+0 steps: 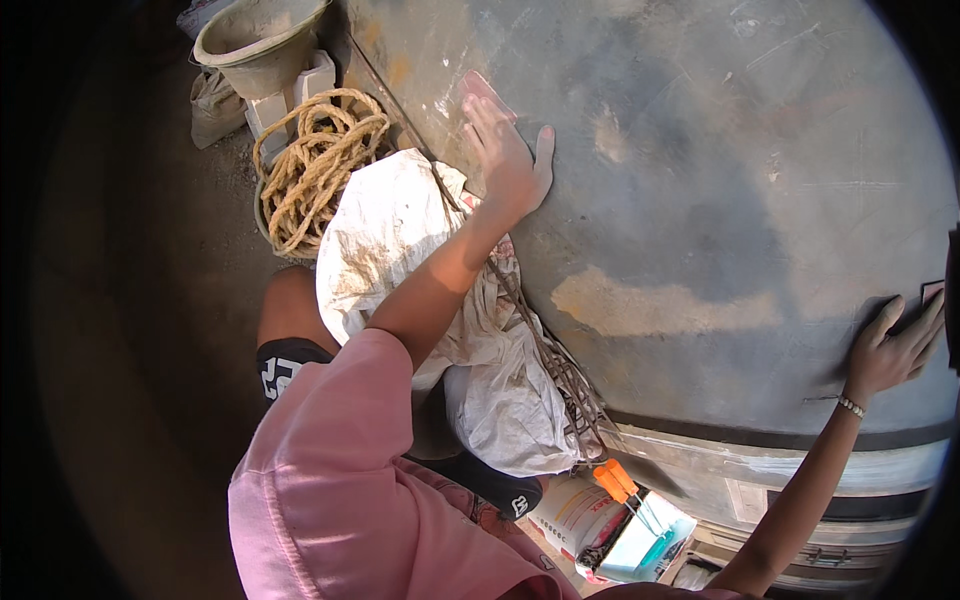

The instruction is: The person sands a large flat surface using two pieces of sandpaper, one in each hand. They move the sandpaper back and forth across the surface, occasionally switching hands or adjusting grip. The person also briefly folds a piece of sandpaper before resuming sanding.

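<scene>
My left hand (508, 165) lies on the large grey, patchy panel (690, 170), thumb spread away from the fingers. Beneath its fingertips is a thin reddish-pink piece that looks like sandpaper (490, 96), pressed against the surface. Farther right, my right hand (895, 350), with a beaded bracelet at the wrist, rests on the same panel with thumb and fingers apart. By its fingertips a small dark-edged pinkish piece (932, 291) shows at the picture's rim; whether the hand holds it I cannot tell. Pale smears and a tan patch (650, 303) mark the panel.
White sacking (390, 240) and thin rods (560, 375) lie along the panel's near-left edge. Left of it sit a coiled rope (325, 165) and a dusty basin (262, 45). Below stands a white bucket (575, 515) with an orange-handled tool (616, 482).
</scene>
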Action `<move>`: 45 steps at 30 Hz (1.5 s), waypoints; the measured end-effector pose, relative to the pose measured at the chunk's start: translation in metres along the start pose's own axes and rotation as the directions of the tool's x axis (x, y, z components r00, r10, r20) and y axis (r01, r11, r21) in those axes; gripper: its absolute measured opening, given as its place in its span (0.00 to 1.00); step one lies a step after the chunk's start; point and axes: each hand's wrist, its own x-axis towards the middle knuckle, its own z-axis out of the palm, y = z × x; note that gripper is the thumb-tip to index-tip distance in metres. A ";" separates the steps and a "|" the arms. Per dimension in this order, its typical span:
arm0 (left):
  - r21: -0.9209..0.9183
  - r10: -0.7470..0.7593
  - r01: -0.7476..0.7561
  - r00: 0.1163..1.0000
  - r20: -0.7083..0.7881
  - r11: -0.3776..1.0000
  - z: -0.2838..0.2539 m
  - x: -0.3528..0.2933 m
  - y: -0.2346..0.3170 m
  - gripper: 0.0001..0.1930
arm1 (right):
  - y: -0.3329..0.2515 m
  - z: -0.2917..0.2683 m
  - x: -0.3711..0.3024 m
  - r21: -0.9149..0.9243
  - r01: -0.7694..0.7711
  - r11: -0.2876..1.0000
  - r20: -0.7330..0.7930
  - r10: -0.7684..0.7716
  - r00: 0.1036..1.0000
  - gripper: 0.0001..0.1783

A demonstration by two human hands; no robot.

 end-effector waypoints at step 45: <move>0.088 0.122 -0.126 0.991 0.052 0.988 -0.008 0.006 -0.019 0.51 | -0.202 -0.006 -0.084 0.393 0.389 0.833 0.370 -0.531 0.762 0.34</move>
